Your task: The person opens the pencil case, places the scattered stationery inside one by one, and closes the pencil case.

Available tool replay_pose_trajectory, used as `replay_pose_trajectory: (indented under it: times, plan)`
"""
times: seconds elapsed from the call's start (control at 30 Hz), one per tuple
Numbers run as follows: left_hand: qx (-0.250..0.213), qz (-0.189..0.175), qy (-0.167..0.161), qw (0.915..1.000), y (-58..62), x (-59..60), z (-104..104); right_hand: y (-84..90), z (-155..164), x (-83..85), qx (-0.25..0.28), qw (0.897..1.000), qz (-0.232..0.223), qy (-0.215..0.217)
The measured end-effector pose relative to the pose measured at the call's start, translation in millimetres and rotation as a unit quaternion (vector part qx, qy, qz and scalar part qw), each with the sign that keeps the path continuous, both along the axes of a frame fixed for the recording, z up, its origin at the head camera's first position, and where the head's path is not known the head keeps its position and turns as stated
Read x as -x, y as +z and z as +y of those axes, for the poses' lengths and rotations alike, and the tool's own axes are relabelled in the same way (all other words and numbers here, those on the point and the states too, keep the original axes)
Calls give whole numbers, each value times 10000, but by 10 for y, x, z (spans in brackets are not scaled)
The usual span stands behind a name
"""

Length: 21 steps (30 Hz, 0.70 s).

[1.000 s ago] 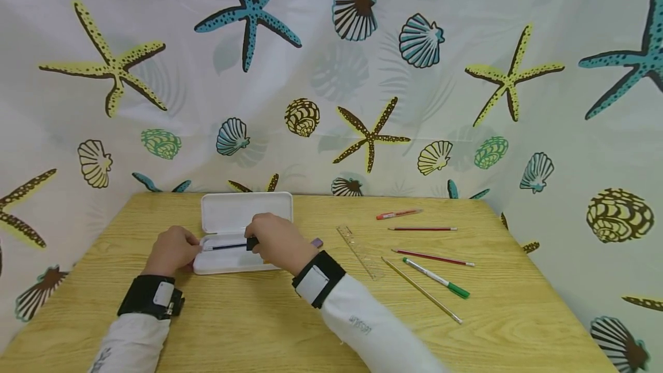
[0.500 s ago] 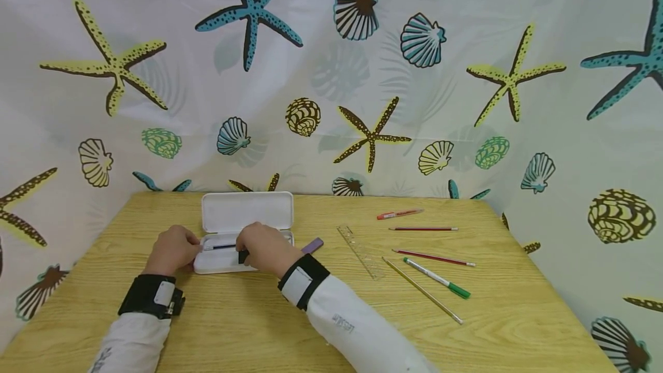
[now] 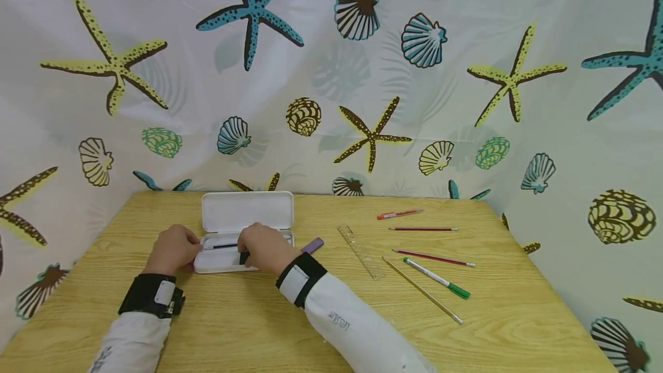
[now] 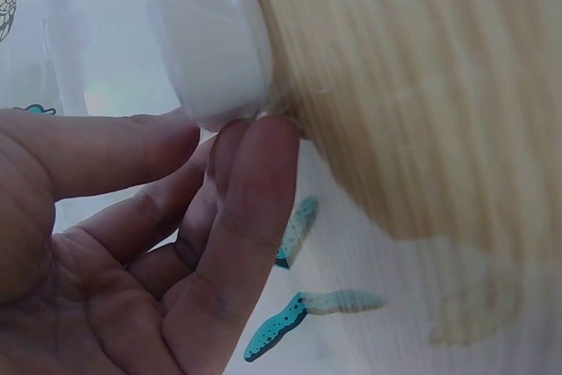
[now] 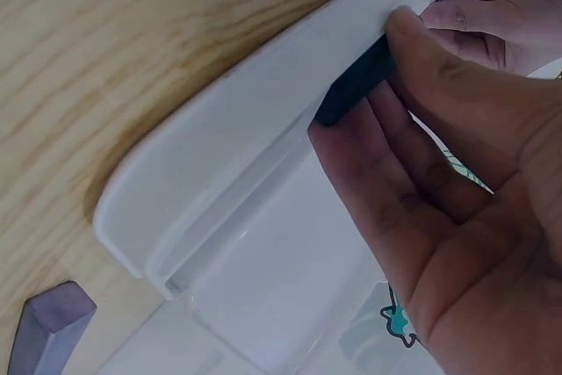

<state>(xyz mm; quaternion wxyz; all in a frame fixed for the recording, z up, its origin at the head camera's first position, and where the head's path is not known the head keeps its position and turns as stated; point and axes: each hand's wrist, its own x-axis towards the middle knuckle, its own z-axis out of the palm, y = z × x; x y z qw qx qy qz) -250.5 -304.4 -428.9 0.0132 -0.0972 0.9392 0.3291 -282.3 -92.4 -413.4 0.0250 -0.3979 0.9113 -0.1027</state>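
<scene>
A white pencil case (image 3: pixel 247 210) lies with its lid raised at the back left of the table; a dark slim pen (image 3: pixel 221 246) is inside. My left hand (image 3: pixel 172 251) pinches the left end of the case, thumb and fingertips meeting its corner (image 4: pixel 215 50) in the left wrist view. Over the front part of the tray, my right hand (image 3: pixel 266 249) pinches a small black block (image 5: pixel 358 85) between thumb and fingers. In the right wrist view the block is at the inner side of the front wall (image 5: pixel 211 147). My right hand hides part of the tray.
A purple bar (image 3: pixel 313 245) lies just right of the case. Farther right are a clear ruler (image 3: pixel 359 251), an orange-red pen (image 3: pixel 400 214), two red pencils (image 3: pixel 423 228), a green-capped marker (image 3: pixel 437 277) and a gold pencil (image 3: pixel 422 289). A patterned cloth (image 3: pixel 331 73) hangs behind.
My right hand has moved left and slightly nearer me within the case, carrying the black block, then almost stopped. More of the purple bar shows. My left hand stays at the case's end.
</scene>
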Motion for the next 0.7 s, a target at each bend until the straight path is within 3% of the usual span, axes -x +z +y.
replay_pose_trajectory:
  times: [0.7]
  plan:
    - [-2,-19,-58,10000,-47,21,-34,-6,-27,-21,-269,9995,154,-70]
